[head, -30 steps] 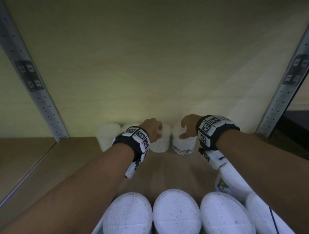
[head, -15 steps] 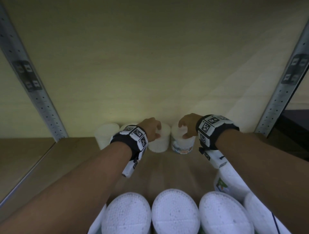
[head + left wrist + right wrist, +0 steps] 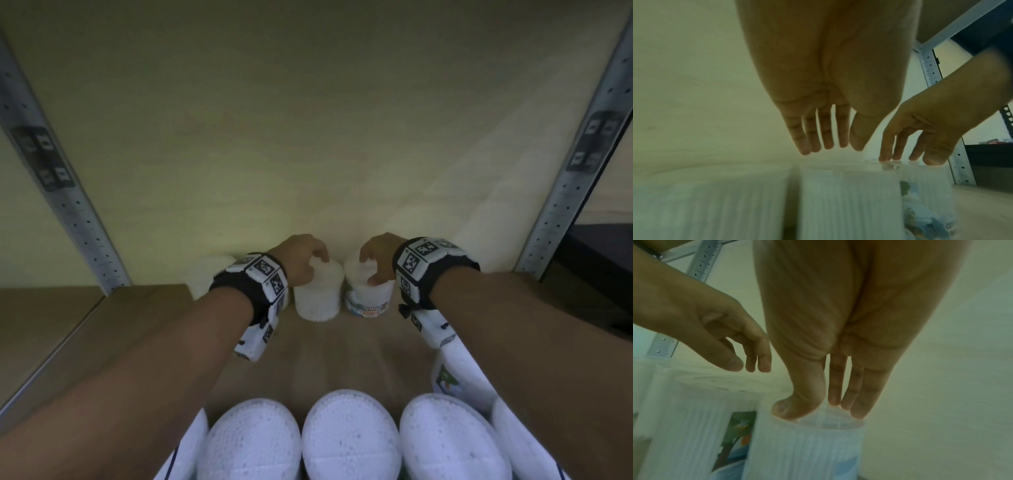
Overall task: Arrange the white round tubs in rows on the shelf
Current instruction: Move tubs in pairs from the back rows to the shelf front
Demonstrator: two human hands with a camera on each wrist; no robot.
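Along the back of the wooden shelf [image 3: 147, 329] stands a row of white round tubs. My left hand [image 3: 310, 262] [image 3: 830, 146] hovers just over the lid of the plain middle tub [image 3: 318, 299] [image 3: 846, 203], fingers straight and not touching it. To its right is a tub with a colourful label [image 3: 368, 298] [image 3: 807, 451]. My right hand [image 3: 370, 270] [image 3: 818, 408] rests its thumb tip and fingertips on that tub's lid. Another tub [image 3: 205, 277] [image 3: 711, 207] stands left of my left wrist, partly hidden.
Several white tubs [image 3: 351, 438] line the shelf's front edge, and one more [image 3: 455, 373] lies under my right forearm. Perforated metal uprights [image 3: 68, 205] [image 3: 565, 192] frame both sides. A pale back panel [image 3: 308, 137] stands close behind the back row. Bare board lies between the rows.
My left hand has come up off the middle tub's lid. My right hand has stayed on the labelled tub, its fingers now only touching the top.
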